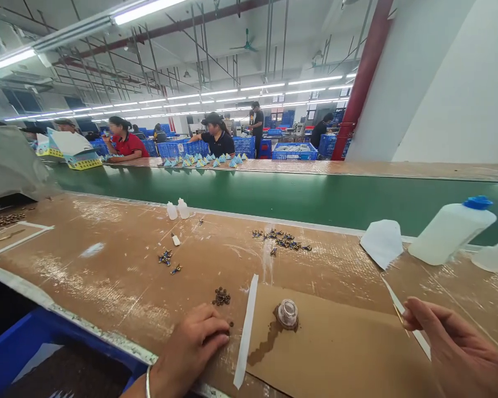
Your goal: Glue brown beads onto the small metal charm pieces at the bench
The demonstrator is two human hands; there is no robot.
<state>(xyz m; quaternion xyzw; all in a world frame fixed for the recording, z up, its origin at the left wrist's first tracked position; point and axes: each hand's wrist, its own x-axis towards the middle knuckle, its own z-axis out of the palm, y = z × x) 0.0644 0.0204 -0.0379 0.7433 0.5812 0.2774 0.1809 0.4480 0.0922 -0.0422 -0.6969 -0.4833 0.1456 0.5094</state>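
So left hand (195, 345) rests flat, empty, fingertips pinning small brown beads (221, 297) at 12 o'clock; right hand (452, 342) pinches a thin stick (398, 316), ready for dabbing.

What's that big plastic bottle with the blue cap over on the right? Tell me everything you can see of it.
The bottle is a squarish jug of cloudy, translucent white plastic, closed with a bright blue cap. It leans over, cap end raised and pointing up to the right. It sits on the brown workbench near the edge of the green conveyor belt, beside a white sheet. Neither hand touches it; the right hand is below it, nearer the camera. Its contents cannot be made out.
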